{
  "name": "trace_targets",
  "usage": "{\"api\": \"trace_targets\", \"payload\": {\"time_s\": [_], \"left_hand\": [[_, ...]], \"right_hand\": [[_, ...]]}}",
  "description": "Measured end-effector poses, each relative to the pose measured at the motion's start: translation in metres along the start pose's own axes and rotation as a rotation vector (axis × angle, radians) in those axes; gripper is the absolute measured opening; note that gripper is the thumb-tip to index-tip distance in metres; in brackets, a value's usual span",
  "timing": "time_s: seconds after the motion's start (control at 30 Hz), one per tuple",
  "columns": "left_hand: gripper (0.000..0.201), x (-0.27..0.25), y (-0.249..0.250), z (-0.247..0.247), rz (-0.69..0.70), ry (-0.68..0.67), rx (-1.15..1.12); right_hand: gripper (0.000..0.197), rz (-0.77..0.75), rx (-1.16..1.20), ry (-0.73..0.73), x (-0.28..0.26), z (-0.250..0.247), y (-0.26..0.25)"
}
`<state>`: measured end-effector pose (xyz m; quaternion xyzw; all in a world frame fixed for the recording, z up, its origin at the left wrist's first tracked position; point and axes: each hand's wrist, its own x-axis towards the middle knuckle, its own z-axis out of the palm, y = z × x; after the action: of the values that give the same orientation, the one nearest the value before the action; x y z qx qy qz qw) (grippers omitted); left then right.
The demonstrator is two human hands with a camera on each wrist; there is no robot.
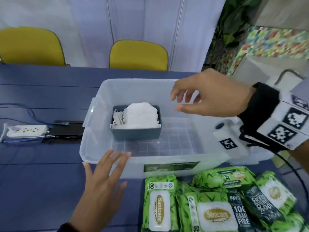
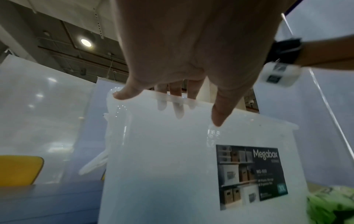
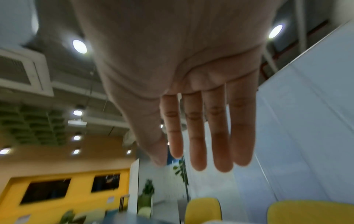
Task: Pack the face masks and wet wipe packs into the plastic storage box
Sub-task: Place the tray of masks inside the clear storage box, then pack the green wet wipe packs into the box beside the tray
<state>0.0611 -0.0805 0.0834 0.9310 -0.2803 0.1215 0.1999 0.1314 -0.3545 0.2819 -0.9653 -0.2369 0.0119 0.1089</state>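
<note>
The clear plastic storage box (image 1: pixel 133 166) stands mid-table. Inside it, at the back left, a small grey bin (image 1: pixel 136 133) holds a stack of white face masks (image 1: pixel 140 114). Several green wet wipe packs (image 1: pixel 215 213) lie on the table in front of the box's right half. My left hand (image 1: pixel 108 162) rests with straight fingers on the box's near-left rim. In the left wrist view this left hand (image 2: pixel 201 112) reaches over the box (image 2: pixel 162 166), fingertips showing through its wall. My right hand (image 1: pixel 177 102) hovers over the box's right half, fingers loosely spread and empty. The right hand (image 3: pixel 167 158) holds nothing in its wrist view either.
A white power strip (image 1: pixel 26 131) with blue cables and a flat black device (image 1: pixel 66 131) lie left of the box on the blue table (image 1: pixel 41 181). Two yellow chairs (image 1: pixel 138 54) stand behind the table. A printed label (image 2: pixel 250 175) marks the box's front wall.
</note>
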Motion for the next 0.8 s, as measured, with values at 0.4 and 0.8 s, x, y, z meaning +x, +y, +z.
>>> {"api": "trace_targets", "payload": {"time_s": [0.4,0.8], "left_hand": [[0.072,-0.001,0.017,0.008,-0.105,-0.012,0.031],[0.054,-0.013,0.129,0.081,0.128,-0.424,-0.334]], "right_hand": [[0.008,0.363,0.332,0.396,-0.258,0.081,0.013],[0.113,0.419,-0.199,-0.368,-0.229,0.238,0.017]]}}
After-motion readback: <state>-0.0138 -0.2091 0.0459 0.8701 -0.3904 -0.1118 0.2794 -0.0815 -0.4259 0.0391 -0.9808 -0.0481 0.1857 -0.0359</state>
